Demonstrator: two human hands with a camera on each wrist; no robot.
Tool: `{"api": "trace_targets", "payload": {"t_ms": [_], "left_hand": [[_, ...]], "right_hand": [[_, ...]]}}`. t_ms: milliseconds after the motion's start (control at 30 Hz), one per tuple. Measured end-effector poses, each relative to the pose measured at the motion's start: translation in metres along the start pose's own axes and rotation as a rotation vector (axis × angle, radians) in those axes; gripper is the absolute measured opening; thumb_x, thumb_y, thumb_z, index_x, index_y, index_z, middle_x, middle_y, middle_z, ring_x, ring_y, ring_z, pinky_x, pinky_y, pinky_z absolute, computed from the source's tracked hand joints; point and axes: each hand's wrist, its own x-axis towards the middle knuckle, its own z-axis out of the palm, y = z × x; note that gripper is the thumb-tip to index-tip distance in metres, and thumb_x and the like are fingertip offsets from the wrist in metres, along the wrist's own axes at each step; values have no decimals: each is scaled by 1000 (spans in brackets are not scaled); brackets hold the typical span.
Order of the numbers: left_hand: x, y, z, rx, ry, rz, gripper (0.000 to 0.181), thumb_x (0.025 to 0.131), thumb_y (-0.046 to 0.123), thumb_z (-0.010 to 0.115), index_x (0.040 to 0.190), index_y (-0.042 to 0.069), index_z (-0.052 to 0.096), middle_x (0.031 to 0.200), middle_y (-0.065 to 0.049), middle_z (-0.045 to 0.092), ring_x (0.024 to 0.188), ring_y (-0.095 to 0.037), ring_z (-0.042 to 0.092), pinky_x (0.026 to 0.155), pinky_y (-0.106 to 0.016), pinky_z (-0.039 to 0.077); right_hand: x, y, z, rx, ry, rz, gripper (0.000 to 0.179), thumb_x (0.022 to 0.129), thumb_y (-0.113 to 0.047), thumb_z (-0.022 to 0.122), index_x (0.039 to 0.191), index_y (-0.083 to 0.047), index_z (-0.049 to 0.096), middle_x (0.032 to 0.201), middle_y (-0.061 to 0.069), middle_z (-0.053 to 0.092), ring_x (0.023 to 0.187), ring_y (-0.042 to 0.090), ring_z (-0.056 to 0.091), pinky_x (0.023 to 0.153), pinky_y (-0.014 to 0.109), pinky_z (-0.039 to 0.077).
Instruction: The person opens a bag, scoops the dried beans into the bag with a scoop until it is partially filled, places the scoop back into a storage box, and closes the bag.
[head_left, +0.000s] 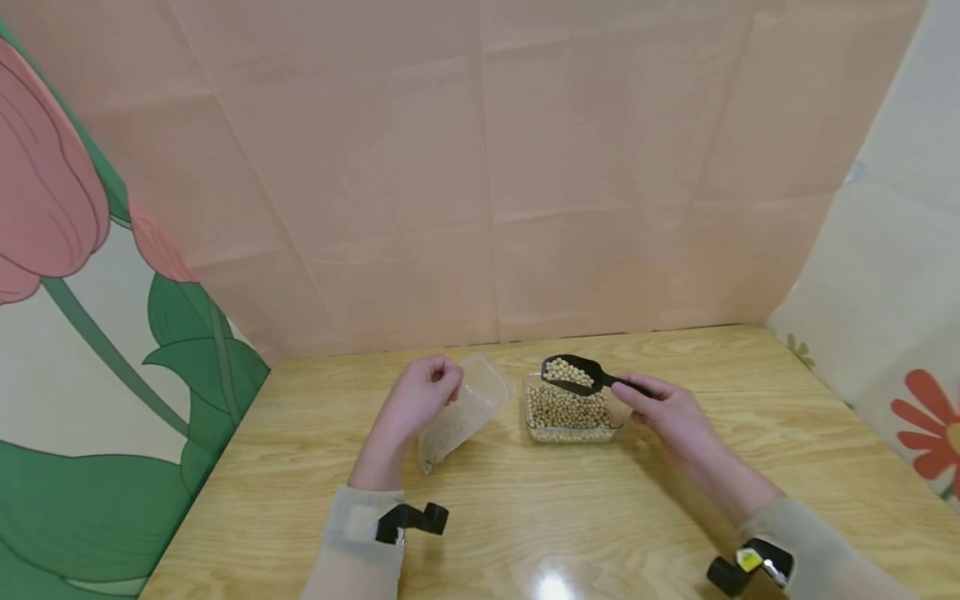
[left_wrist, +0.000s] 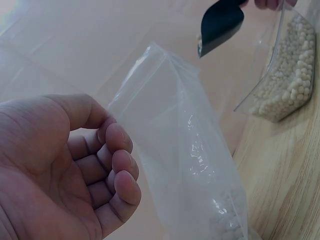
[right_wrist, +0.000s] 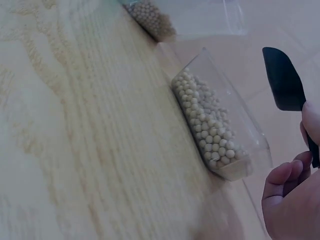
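Observation:
In the head view my right hand (head_left: 667,410) grips the handle of a black scoop (head_left: 587,372), which carries a heap of round, pale beans. Directly below the scoop stands a clear plastic box (head_left: 573,434) filled with the same beans (head_left: 566,408). To its left, my left hand (head_left: 420,394) pinches the upper edge of a clear plastic bag (head_left: 467,408) between thumb and forefinger. The bag hangs tilted with its mouth toward the box. Some beans (left_wrist: 229,220) lie in its bottom, as the left wrist view shows.
The box and the bag are on a wood-grain table (head_left: 487,517). A pink sheet (head_left: 480,183) rises behind the table's far edge. Flower-printed panels border it on the left (head_left: 97,350) and right (head_left: 885,333).

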Motion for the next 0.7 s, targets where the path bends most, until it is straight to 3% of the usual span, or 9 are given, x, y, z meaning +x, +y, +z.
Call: {"api": "trace_targets", "payload": {"t_ms": [333, 533, 700], "left_hand": [[-1, 0, 0, -13, -3, -6, 27, 109, 18, 58, 84, 10, 63, 78, -5, 60, 63, -20, 42, 61, -34, 37], [-1, 0, -1, -13, -2, -3, 27, 110, 18, 57, 84, 10, 63, 78, -5, 60, 64, -20, 43, 61, -34, 38], [-1, 1, -1, -23, -1, -6, 27, 110, 18, 58, 84, 10, 63, 79, -5, 61, 65, -20, 43, 61, -34, 37]], "right_hand": [[1, -13, -2, 19, -12, -27, 30, 104, -38, 79, 133, -30, 80, 130, -20, 67, 110, 12, 57, 96, 26, 51], [0, -24, 2, -6, -13, -60, 34, 104, -38, 79, 136, -25, 79, 130, -23, 68, 117, 7, 58, 96, 24, 52], [-1, -32, 7, -36, -14, -80, 39, 103, -41, 80, 137, -22, 79, 132, -18, 67, 115, 12, 59, 96, 25, 53]]}}
